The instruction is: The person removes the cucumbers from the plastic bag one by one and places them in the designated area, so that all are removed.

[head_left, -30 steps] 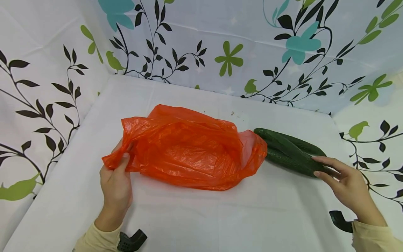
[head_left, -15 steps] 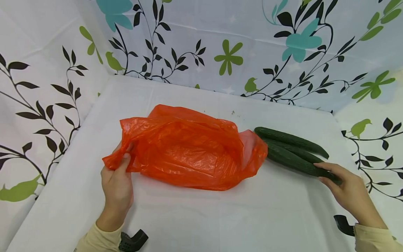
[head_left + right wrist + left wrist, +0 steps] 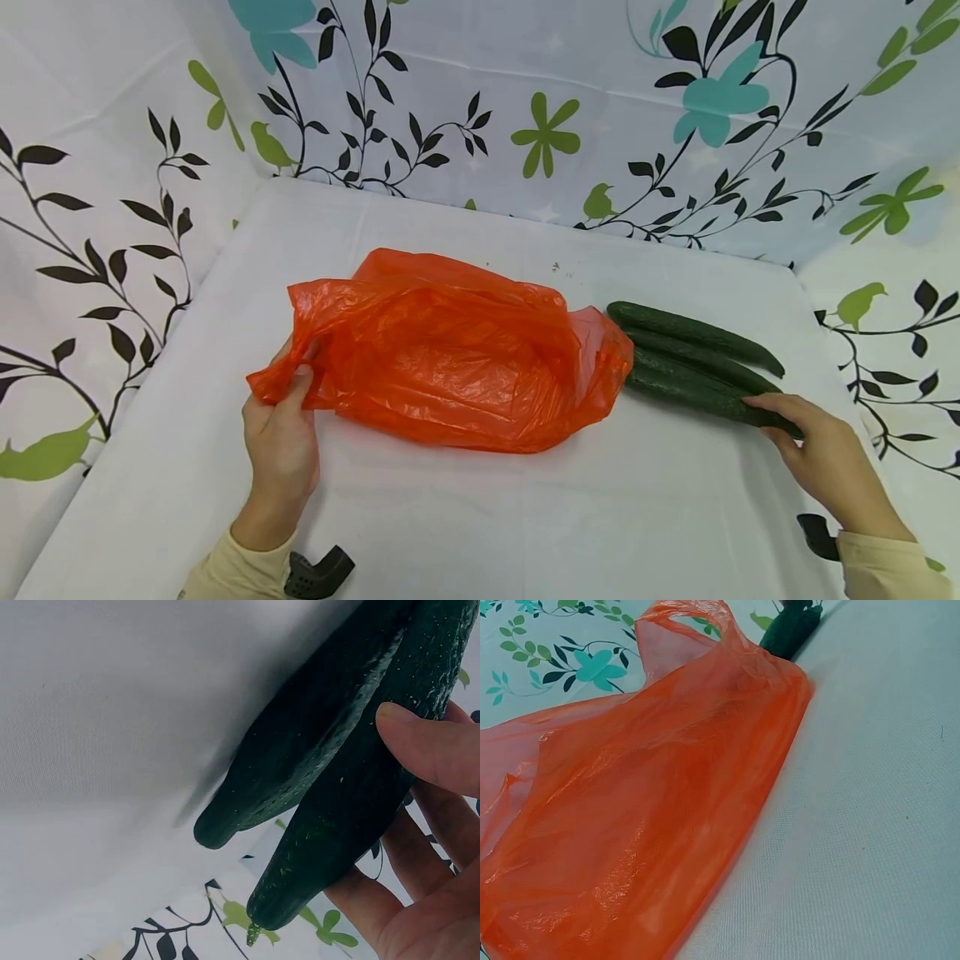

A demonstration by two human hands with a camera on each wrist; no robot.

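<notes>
My left hand (image 3: 281, 450) grips the left end of a crumpled orange-red plastic bag (image 3: 465, 375), thumb in front of the film. The bag (image 3: 645, 802) fills much of the left wrist view, where no fingers show. Right of it lie three dark green cucumbers, side by side and slanting. My right hand (image 3: 832, 462) holds the near end of the nearest cucumber (image 3: 697, 395), with the thumb (image 3: 435, 750) on top and fingers underneath. Beside it lie the middle cucumber (image 3: 705, 360) and the far cucumber (image 3: 701, 328). The bag's right end hides the nearest one's left tip.
A white-covered table (image 3: 525, 517) lies under everything. Behind it hangs a curtain (image 3: 450, 75) printed with leaves, birds and flowers. Small crumbs (image 3: 556, 267) are scattered beyond the bag. A black wrist device (image 3: 318, 573) sits at the left sleeve, and another (image 3: 817, 536) at the right.
The cucumbers have spread apart from a tighter bunch. My right hand has shifted onto the nearest one's end, then slightly left with it. The left hand and bag have hardly moved.
</notes>
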